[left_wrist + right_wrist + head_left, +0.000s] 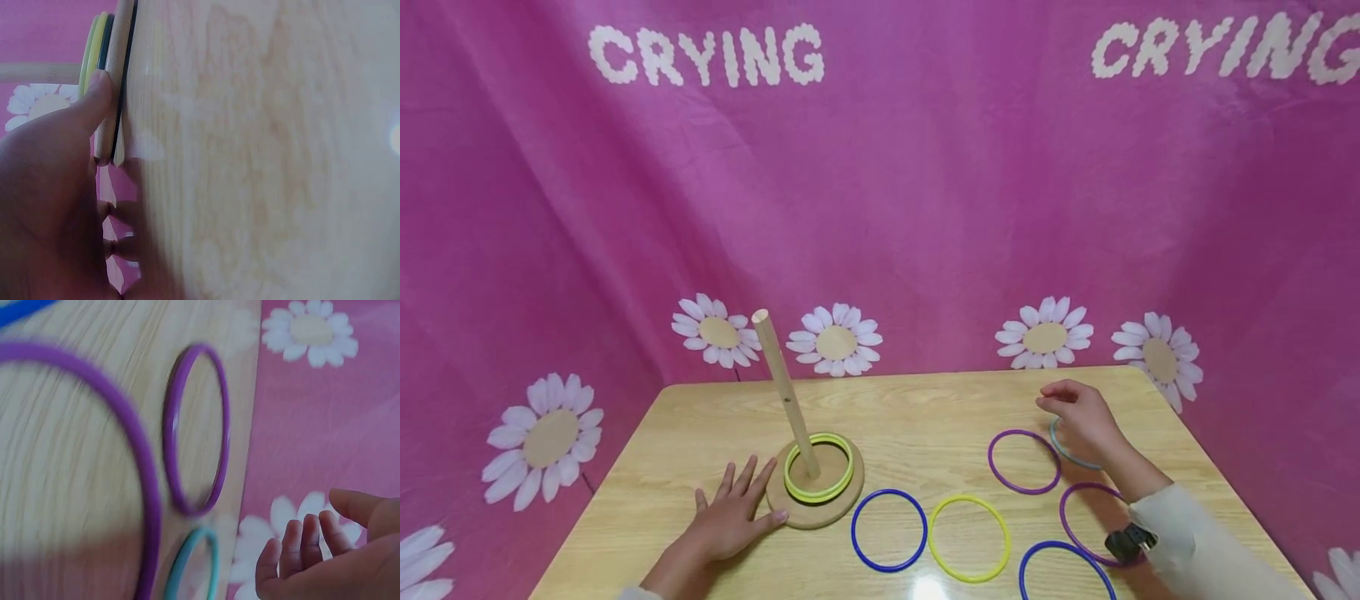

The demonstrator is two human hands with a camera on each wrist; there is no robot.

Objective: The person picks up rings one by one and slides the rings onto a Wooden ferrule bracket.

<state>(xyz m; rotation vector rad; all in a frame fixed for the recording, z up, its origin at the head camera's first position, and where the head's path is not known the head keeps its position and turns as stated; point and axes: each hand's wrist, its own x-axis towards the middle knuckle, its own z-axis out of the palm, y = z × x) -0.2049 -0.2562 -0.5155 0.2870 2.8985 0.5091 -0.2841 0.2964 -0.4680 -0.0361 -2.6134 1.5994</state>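
your right hand grips nothing, thumb apart from loosely bent fingers; it hides part of the teal ring at your two o'clock, just beside a purple ring. the teal ring's thin, smooth rim looks light and stiff, perhaps slippery, hardly fragile; pinch it at its six o'clock. at eleven o'clock, your left hand, fingers spread, touches the base of the wooden stand.
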